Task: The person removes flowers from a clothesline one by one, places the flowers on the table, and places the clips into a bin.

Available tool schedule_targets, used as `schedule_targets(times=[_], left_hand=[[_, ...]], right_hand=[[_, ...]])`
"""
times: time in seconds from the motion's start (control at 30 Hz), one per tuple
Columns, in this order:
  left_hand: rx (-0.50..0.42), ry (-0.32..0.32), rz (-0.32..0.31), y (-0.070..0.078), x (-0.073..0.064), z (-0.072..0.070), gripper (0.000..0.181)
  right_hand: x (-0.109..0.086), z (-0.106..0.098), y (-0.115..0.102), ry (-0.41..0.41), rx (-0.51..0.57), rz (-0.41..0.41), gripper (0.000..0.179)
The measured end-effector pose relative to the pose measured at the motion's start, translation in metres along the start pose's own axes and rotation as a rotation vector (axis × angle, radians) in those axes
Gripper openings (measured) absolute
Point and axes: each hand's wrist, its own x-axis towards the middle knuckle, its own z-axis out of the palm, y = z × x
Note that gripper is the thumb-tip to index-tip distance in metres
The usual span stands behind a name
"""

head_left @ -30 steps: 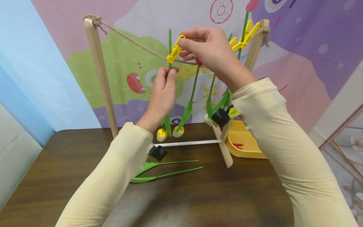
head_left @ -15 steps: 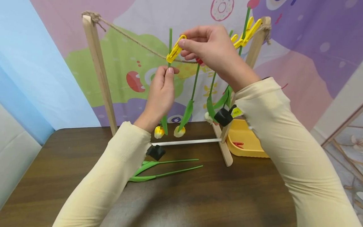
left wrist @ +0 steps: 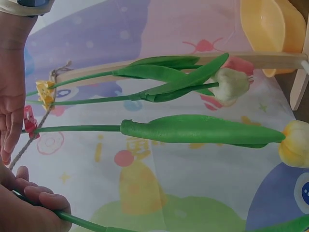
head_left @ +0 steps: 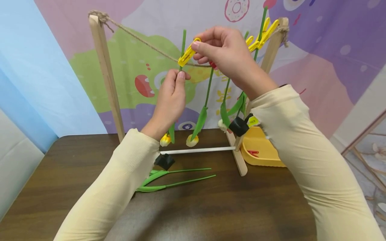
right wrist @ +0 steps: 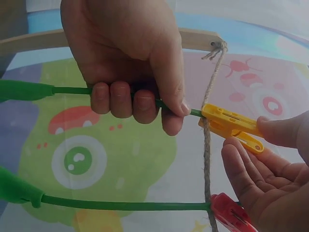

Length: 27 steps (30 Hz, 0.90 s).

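Lying mid-desk (head_left: pixel 226 207), short of the back edge: two green stems (head_left: pixel 152 189), blossoms hidden by the left sleeve (head_left: pixel 120 174). Above, gripped in the left hand (head_left: pixel 169 98), fingers curled round the stalk just below the rope (head_left: pixel 144 43): a tulip (head_left: pixel 165 140), blossom downward. Probably light and bendy; best held by that bare stalk, clear of the leaf. Pinched in the right hand (head_left: pixel 227 50): a yellow clothespin (head_left: pixel 186 57), set where stalk and rope cross. Likely stiff and springy; best squeezed at the handle ends. Farther, near the desk's back edge, rightward: a yellow tray (head_left: pixel 262 161).
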Motion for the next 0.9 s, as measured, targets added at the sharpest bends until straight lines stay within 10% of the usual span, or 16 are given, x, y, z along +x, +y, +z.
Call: schedule_targets(times=[0.9], left_hand=[[0.057,0.001,-0.011,-0.01,-0.011,-0.01,0.028]], right_hand=[[-0.009,-0.002,0.002,0.157,0.174,-0.067,0.011]])
